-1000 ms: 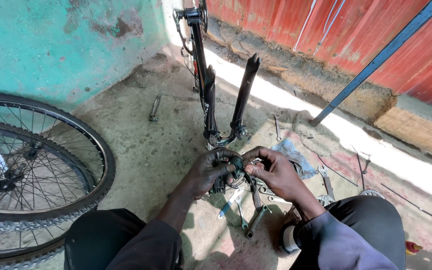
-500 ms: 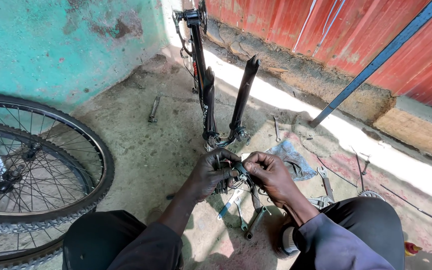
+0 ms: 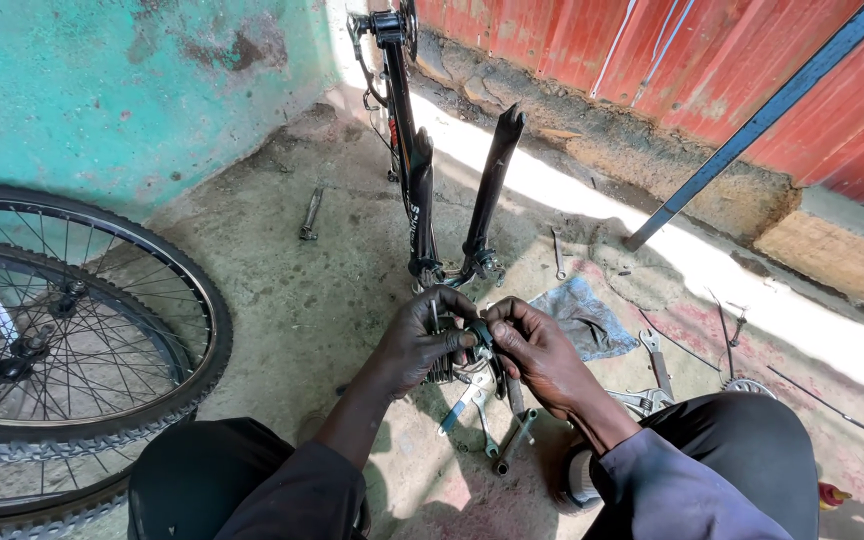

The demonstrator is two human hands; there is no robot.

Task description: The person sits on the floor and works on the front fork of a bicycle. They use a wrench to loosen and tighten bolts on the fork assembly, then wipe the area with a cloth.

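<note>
Brake part [image 3: 479, 337] between both hands' fingers [image 3: 460, 340]

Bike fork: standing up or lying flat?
Standing up. The fork has both legs pointing up off the concrete floor, with its lower end just beyond both hands.

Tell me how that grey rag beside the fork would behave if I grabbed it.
The grey rag lies crumpled in soft folds on the concrete floor, so it is probably floppy and light. It would likely drape from one corner rather than hold shape. It looks grimy, so possibly greasy to the touch.
</note>
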